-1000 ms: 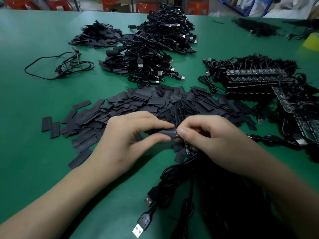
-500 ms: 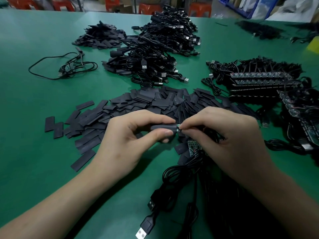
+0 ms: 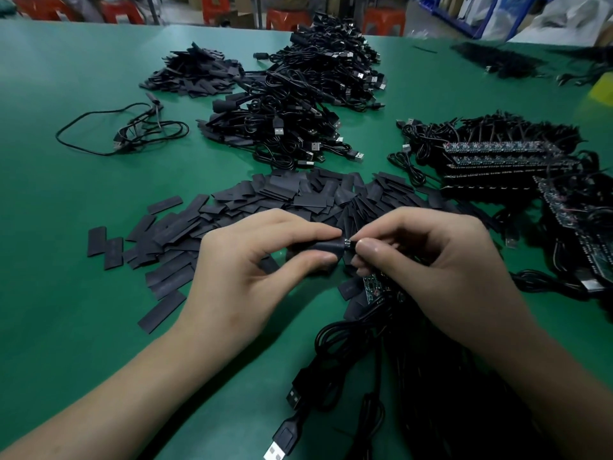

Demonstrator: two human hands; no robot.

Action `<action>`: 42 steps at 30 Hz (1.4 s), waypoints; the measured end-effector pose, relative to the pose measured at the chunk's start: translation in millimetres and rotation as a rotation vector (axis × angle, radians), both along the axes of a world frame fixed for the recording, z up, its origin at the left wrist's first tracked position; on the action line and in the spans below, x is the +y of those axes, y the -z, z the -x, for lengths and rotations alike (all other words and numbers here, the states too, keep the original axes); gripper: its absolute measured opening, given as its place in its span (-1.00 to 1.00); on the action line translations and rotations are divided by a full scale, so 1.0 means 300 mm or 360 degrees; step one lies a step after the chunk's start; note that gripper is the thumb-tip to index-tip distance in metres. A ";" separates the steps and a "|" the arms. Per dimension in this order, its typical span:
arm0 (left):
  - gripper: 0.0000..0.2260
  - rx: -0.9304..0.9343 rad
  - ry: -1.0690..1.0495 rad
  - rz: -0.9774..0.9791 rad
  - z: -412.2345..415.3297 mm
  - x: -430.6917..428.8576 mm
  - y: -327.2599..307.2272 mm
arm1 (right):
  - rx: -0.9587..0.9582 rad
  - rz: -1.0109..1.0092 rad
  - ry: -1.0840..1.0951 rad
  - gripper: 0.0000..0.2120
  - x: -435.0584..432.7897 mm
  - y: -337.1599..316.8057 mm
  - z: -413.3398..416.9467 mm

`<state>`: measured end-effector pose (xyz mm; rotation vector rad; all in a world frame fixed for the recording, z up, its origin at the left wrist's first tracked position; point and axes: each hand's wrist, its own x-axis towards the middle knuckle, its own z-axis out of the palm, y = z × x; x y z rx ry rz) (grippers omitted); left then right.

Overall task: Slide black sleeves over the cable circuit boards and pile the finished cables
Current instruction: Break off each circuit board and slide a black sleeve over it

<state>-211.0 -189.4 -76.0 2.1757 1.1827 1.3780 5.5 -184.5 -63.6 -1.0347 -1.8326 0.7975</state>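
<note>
On the green work table [image 3: 66,227], just in front of me, my left hand [image 3: 252,270] pinches a black sleeve [image 3: 323,246] between thumb and forefinger. The sleeve is lifted a little off the surface. My right hand [image 3: 441,277] meets it from the other side, thumb and forefinger closed on the small metal-tipped end [image 3: 348,242] that sticks out of the sleeve's mouth. How far the board sits inside the sleeve I cannot tell.

A wide scatter of flat sleeves [image 3: 265,200] lies behind and beneath my hands, thinning out to single pieces on my left. Under my right wrist a thick bundle of black cables [image 3: 398,360] runs toward me, with a bare circuit board [image 3: 373,287] showing beside my fingers and a USB plug [image 3: 278,448] lying at the near edge.

Farther back in the middle is a tall heap of cables [image 3: 298,104] with USB plugs sticking out, and left of it a smaller heap of sleeves [image 3: 195,73]. One loose cable [image 3: 132,131] loops alone on the green. On my right, rows of boards [image 3: 497,161] lie stacked with their wires tangled behind them.

Past the table's far edge stand red stools [image 3: 282,18]. Something yellow [image 3: 603,91] sits at the right edge.
</note>
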 end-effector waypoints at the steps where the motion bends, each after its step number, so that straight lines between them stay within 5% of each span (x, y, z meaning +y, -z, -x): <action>1: -0.83 0.0029 0.0000 -0.0037 0.000 -0.002 -0.001 | 0.0048 0.0064 -0.0030 -0.90 -0.001 0.000 0.003; 11: -0.83 0.0096 0.0013 -0.0177 0.001 -0.011 -0.007 | 0.0510 0.0758 -0.0289 -0.86 0.002 -0.019 0.005; 21: -0.83 0.0067 0.0090 -0.0148 0.001 -0.011 -0.005 | 0.0588 0.0893 -0.0409 -0.88 -0.003 -0.015 0.017; 26: -0.78 -0.0002 0.0008 -0.0102 -0.003 -0.005 -0.007 | 0.0634 0.0810 -0.0368 -0.87 0.000 -0.009 0.019; 31: -0.70 -0.0433 -0.0231 0.0138 -0.025 -0.020 0.000 | 0.0639 0.0577 -0.0194 -0.85 -0.006 -0.009 0.028; 42: -0.69 -0.0352 -0.0244 0.0233 -0.037 -0.027 -0.003 | 0.0464 0.0336 -0.0174 -0.78 -0.008 0.026 0.038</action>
